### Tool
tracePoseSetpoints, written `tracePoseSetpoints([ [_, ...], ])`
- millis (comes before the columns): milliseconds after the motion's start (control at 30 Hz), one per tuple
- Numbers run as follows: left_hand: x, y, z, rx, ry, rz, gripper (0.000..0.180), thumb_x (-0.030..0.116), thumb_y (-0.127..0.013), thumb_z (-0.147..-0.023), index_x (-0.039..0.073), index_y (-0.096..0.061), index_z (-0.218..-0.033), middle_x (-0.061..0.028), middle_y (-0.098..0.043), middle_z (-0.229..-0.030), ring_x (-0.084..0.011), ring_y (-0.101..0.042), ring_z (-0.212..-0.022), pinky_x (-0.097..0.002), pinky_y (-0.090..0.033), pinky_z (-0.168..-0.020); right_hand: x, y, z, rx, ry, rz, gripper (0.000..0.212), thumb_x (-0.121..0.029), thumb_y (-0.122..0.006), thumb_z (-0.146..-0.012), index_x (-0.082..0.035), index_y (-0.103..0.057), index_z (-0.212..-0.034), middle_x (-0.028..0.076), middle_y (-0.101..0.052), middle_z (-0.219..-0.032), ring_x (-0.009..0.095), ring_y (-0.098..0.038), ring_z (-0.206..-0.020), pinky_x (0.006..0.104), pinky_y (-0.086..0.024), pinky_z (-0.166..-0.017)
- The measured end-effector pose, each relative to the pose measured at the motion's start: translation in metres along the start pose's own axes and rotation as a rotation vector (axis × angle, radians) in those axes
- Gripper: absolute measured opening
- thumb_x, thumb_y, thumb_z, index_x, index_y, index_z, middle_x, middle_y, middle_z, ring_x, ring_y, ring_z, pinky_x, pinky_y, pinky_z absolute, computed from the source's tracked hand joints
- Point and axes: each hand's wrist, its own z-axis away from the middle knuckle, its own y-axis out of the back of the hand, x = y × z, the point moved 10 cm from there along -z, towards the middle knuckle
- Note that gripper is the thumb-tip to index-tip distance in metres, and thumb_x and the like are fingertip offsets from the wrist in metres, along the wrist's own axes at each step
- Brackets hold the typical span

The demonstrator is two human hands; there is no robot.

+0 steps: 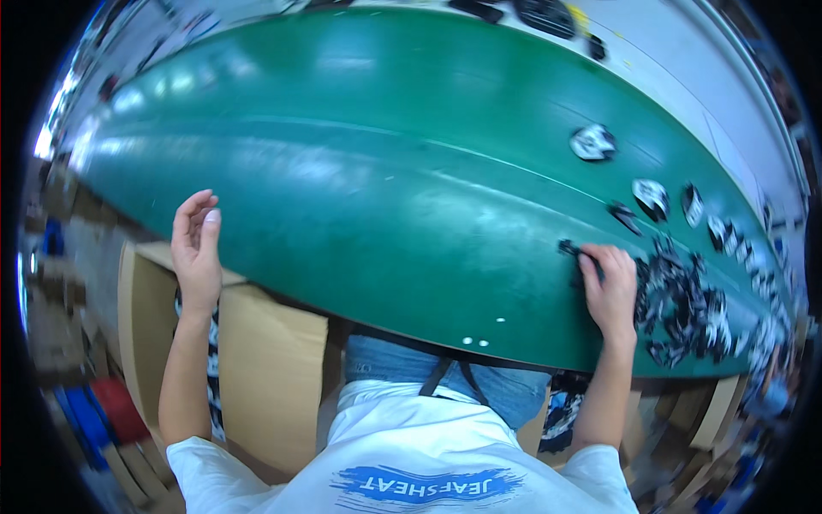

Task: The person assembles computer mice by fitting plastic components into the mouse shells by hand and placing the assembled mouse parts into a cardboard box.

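Note:
My left hand (198, 257) is raised over the near left edge of the green table, above an opened cardboard box. Its fingers are loosely bent, the thumb stands apart, and nothing is in it. On the right side of the table my right hand (613, 283) pinches a small black part (568, 248), whose end sticks out past the fingertips; its exact kind is too small to make out. Right beside that hand lies a tangled heap of black parts (676, 295). Beyond it are a slim dark piece (625, 218) and a black-and-white rounded shell (651, 199).
The green table (342, 214) curves across the view. Another black-and-white shell (592, 142) lies farther back, with several more along the right. Small white discs (476, 343) lie near the front edge. A cardboard box (274, 377) holding black-and-white pieces stands below at left.

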Motion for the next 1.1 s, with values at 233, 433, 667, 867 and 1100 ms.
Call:
tracePoseSetpoints([
  [233,0.138,-0.350,-0.051,-0.618,-0.118,0.326,0.032,0.015,-0.064,-0.110,0.001,-0.064,-0.139,-0.0071,-0.068,-0.129,-0.0169,-0.064,-0.121,-0.0329,-0.051,-0.108,0.075,0.033,-0.023,0.314,-0.139,-0.094,0.009,-0.008,-0.072,-0.097,-0.007,-0.072,-0.107,0.008,-0.075,-0.097,0.030,-0.069,-0.088,0.0437,-0.049,-0.082],
  [433,0.225,-0.588,-0.048,-0.641,-0.353,0.009,0.072,0.039,-0.077,-0.098,0.010,-0.050,-0.159,-0.0214,-0.049,-0.158,-0.0346,-0.057,-0.140,-0.0451,-0.047,-0.116,0.107,0.038,-0.018,0.350,-0.160,-0.070,0.012,-0.008,-0.075,-0.090,-0.007,-0.069,-0.101,0.007,-0.075,-0.108,0.030,-0.069,-0.096,0.0431,-0.047,-0.085],
  [667,0.241,-0.627,-0.039,-0.554,-0.532,-0.300,0.075,0.046,-0.076,-0.098,0.009,-0.052,-0.159,-0.0184,-0.063,-0.144,-0.0374,-0.057,-0.136,-0.0477,-0.045,-0.115,0.137,0.039,-0.009,0.324,-0.295,-0.410,0.011,-0.009,-0.075,-0.090,-0.005,-0.070,-0.100,0.009,-0.076,-0.103,0.028,-0.071,-0.092,0.0410,-0.049,-0.090],
  [867,0.194,-0.520,0.002,-0.947,0.448,0.741,0.051,0.041,-0.054,-0.114,0.007,-0.057,-0.152,-0.0100,-0.068,-0.142,-0.0240,-0.066,-0.124,-0.0398,-0.053,-0.101,0.121,0.040,-0.026,0.258,-0.284,-0.790,0.011,-0.005,-0.077,-0.093,-0.001,-0.071,-0.102,0.009,-0.075,-0.098,0.016,-0.069,-0.082,0.0316,-0.056,-0.077],
  [1100,0.170,-0.408,0.098,-1.009,0.884,1.354,0.054,0.038,-0.034,-0.116,0.003,-0.058,-0.149,-0.0167,-0.070,-0.142,-0.0314,-0.069,-0.126,-0.0494,-0.059,-0.099,0.008,0.050,-0.047,0.087,-0.021,-0.892,0.015,-0.001,-0.079,-0.092,0.000,-0.075,-0.107,0.007,-0.075,-0.096,0.014,-0.068,-0.082,0.0287,-0.055,-0.077],
])
